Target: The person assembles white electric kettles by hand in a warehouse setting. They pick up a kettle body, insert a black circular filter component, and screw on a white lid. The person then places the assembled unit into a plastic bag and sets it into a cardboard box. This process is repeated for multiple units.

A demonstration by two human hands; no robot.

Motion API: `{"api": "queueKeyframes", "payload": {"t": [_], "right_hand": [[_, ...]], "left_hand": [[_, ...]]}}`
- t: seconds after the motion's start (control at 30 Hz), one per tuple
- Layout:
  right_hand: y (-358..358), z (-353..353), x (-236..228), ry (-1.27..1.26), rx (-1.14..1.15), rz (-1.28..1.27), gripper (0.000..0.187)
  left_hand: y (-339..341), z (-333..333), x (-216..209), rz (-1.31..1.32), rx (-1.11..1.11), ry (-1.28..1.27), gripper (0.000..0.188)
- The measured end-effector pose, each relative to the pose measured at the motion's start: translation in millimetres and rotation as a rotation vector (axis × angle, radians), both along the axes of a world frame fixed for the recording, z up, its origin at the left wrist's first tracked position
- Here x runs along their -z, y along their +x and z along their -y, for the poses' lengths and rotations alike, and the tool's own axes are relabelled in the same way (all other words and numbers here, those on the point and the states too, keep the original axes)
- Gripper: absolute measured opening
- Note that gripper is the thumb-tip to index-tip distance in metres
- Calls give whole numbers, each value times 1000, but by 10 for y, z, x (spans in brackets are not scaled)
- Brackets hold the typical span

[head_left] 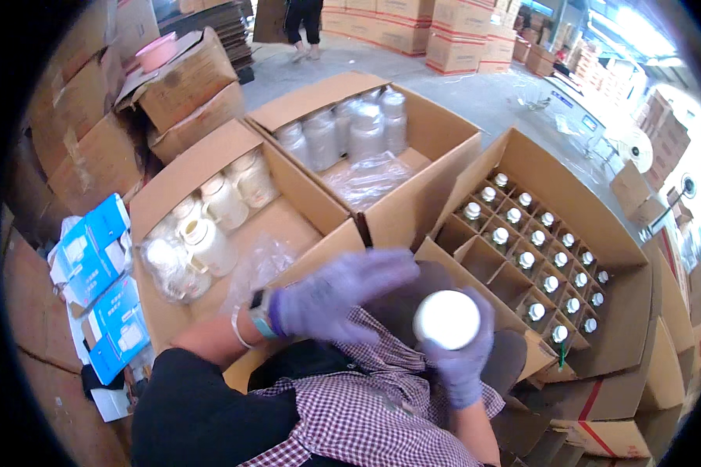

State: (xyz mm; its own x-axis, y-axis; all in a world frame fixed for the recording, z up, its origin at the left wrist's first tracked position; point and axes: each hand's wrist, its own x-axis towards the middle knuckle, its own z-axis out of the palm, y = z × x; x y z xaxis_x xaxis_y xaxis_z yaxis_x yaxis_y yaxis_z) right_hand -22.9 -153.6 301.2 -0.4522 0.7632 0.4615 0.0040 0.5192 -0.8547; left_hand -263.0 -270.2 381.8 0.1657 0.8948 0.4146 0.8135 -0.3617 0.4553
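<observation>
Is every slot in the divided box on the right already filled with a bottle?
No, several cells of the divided box nearest the person are bare, and the right hand holds a white-capped bottle outside it.

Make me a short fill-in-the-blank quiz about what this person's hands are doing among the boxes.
1. Both hands wear ___ gloves.
2. The right hand holds a bottle with a ___ cap.
3. The left hand holds ___.
4. The divided box of bottles lies to the person's ___.

Missing words: purple; white; nothing; right
</observation>
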Motion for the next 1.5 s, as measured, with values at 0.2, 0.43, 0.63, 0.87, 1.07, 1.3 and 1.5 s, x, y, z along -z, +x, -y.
{"api": "queueKeyframes", "payload": {"t": [0.2, 0.43, 0.63, 0.87, 1.07, 1.3, 1.5], "right_hand": [[1047, -548, 686, -370, 263, -177, 79], [1636, -1086, 550, 395, 667, 644, 79], [2119, -1951, 777, -159, 1068, -418, 61], [1817, -2453, 1176, 139, 854, 239, 67], [1547, -2092, 1126, 118, 814, 861, 58], [468, -519, -378, -606, -262, -94, 63], [696, -462, 379, -458, 164, -160, 68]], "left_hand": [[-2922, 1042, 1491, -379, -1257, 86, 84], [-4374, 2756, 3042, -1015, -959, -536, 52], [-4030, 2155, 2696, -673, -1306, -739, 65], [-3072, 1702, 1667, -311, -1725, -576, 82], [-2385, 785, 325, -379, -1206, 494, 74], [-201, -449, -353, -272, -216, 300, 30], [1030, -722, 403, -376, 612, 66, 35]]}}
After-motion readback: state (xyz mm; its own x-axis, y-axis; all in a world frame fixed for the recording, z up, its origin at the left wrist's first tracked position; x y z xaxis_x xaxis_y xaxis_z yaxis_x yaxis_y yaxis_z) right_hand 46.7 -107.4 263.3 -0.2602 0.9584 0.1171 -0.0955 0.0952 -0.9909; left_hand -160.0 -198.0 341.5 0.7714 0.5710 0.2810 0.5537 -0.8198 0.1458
